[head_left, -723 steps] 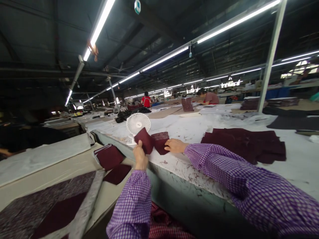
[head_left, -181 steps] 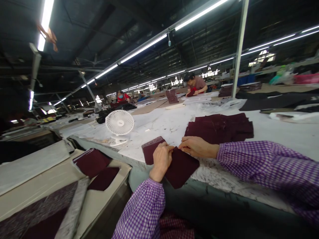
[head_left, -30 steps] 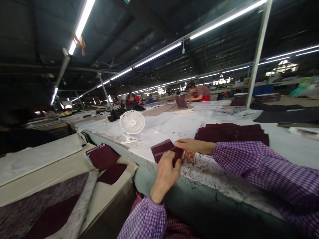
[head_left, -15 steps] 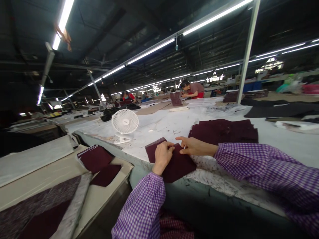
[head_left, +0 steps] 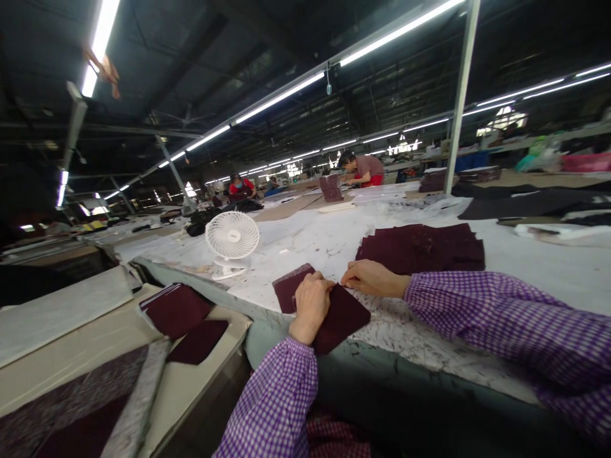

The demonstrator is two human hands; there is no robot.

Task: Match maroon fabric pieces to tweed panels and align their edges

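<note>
A dark maroon fabric piece lies at the near edge of the white-covered table, one corner reaching over the edge. My left hand is closed on its upper left part, thumb and fingers pinching the cloth. At the top corner of that piece, my right hand has its thumb and fingertips pressed together; anything between them is too small to make out. Under and left of my left hand is another maroon piece with a lighter, speckled strip along its top. A spread pile of maroon fabric pieces lies just beyond my right hand.
A small white fan stands on the table to the left. On a lower beige surface at left lie stacked maroon pieces. A metal post rises at right. Two people work farther back, one by a fabric stack.
My right hand's thumb and index finger, apart before, have come together at the fabric's top corner. My left hand keeps its hold. The view has shifted slightly, moving the scene leftward.
</note>
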